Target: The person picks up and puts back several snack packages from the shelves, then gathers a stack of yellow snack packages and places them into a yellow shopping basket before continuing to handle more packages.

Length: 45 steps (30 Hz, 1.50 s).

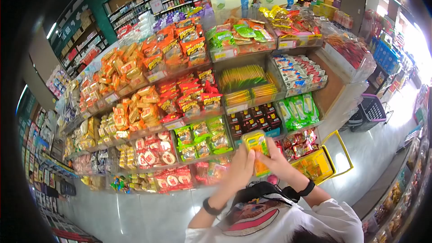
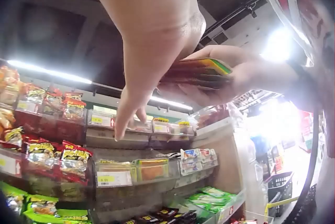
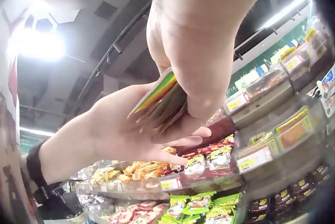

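Supermarket shelves (image 1: 225,56) brim with glossy, crinkly snack bags; right before them the right hand (image 1: 275,159) pinches a flat stack of yellow-green packets (image 1: 256,143), left hand (image 1: 241,167) pressing open-palmed, fingers loose.

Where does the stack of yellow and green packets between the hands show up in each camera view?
Head: the packet stack is low centre, between the left hand and the right hand.
Left wrist: the packet stack is right of centre, upper half, seen edge-on.
Right wrist: the packet stack is at centre, edge-on against the left palm.
Shared landmark: the red bags with yellow labels on the shelves behind.
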Each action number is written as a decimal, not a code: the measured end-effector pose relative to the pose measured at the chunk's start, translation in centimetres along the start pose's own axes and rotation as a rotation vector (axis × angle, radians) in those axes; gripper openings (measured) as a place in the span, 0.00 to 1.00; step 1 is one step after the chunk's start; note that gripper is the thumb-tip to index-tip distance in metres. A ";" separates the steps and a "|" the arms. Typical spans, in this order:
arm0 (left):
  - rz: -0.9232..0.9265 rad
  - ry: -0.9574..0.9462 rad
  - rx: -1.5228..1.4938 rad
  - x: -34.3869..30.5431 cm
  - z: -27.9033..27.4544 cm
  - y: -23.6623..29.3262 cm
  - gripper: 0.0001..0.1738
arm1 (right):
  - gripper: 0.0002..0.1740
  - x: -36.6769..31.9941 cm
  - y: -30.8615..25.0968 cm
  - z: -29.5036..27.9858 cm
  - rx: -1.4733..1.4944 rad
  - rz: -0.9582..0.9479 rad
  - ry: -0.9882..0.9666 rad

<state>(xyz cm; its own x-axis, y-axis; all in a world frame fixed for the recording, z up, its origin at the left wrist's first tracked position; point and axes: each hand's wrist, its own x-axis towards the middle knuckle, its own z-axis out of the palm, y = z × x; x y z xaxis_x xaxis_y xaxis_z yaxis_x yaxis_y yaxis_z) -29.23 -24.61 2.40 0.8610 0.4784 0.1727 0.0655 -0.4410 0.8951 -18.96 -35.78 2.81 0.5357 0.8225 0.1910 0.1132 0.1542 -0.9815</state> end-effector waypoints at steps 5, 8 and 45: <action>0.292 -0.059 0.613 3.1 -2.4 0.4 0.15 | 0.20 0.6 -0.7 -1.6 0.067 0.026 0.256; 0.256 -0.069 0.710 3.6 -2.4 -0.6 0.12 | 0.22 0.2 0.1 -2.4 -0.124 -0.086 0.271; 0.069 -0.613 0.999 41.2 8.9 0.2 0.19 | 0.25 0.2 9.2 -28.7 -0.272 0.155 0.813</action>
<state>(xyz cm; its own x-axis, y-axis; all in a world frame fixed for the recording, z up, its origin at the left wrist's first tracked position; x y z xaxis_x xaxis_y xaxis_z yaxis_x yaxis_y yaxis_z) 10.78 -11.78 6.06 0.9592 0.1045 -0.2626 0.1411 -0.9821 0.1245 6.19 -49.86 -5.83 0.9813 0.1611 0.1053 0.1297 -0.1491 -0.9803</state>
